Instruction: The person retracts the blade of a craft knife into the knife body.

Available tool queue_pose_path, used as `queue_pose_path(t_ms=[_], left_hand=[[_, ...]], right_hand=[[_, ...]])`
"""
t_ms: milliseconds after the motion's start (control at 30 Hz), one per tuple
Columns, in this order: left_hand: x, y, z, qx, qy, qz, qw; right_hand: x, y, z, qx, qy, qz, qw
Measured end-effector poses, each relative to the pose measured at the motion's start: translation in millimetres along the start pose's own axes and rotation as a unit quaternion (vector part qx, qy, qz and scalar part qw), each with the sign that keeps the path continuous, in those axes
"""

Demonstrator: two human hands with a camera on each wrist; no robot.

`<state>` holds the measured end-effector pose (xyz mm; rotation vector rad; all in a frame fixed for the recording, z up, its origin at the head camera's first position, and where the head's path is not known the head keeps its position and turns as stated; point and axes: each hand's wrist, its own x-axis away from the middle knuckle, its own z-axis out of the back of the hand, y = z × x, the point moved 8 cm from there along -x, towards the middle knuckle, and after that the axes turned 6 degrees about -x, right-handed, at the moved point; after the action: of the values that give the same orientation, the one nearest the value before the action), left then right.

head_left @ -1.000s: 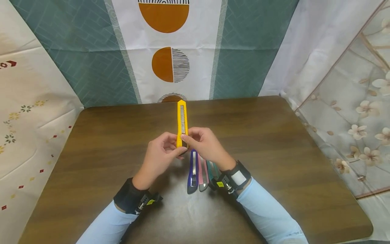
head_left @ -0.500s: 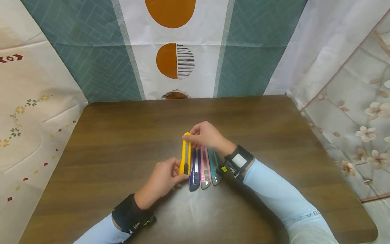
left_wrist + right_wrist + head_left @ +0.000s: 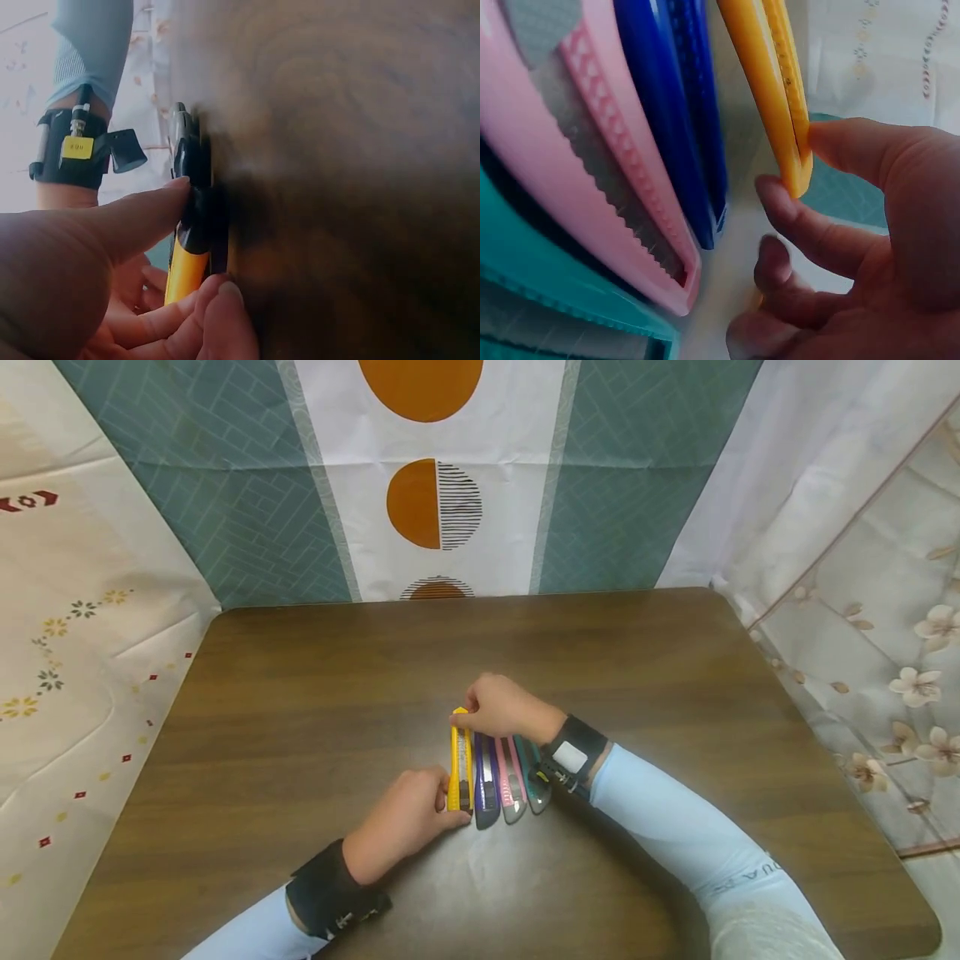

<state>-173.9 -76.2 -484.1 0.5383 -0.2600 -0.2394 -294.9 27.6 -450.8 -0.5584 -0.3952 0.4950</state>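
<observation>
A yellow utility knife (image 3: 462, 764) lies at the left end of a row, its long side toward the blue utility knife (image 3: 486, 781). My left hand (image 3: 405, 818) pinches its near, dark end between thumb and fingers. At the far tip, my right hand (image 3: 502, 706) holds it between thumb and index finger; the right wrist view shows that yellow tip (image 3: 799, 176) close up. Beyond the blue one come a pink utility knife (image 3: 511, 785) and a teal utility knife (image 3: 536, 789), their far ends partly hidden under the right hand and wrist.
The brown wooden table (image 3: 315, 693) reaches back to a green and white patterned cloth (image 3: 630, 527). Floral cloths hang at the left and right sides. A black strap with a small camera (image 3: 573, 756) sits on each wrist, the right one over the teal knife.
Both hands have lowered the yellow knife from upright above the table to flat beside the blue one. The right hand has shifted from its lower part to its far tip.
</observation>
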Motion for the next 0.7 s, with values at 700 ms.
queue_pose_path(t_ms=[700], left_hand=[[6.4,7.2,4.7,-0.013,0.025,-0.033,0.9991]], right_hand=[[-6.6,4.4,-7.3,0.073,0.014,-0.004,0.9972]])
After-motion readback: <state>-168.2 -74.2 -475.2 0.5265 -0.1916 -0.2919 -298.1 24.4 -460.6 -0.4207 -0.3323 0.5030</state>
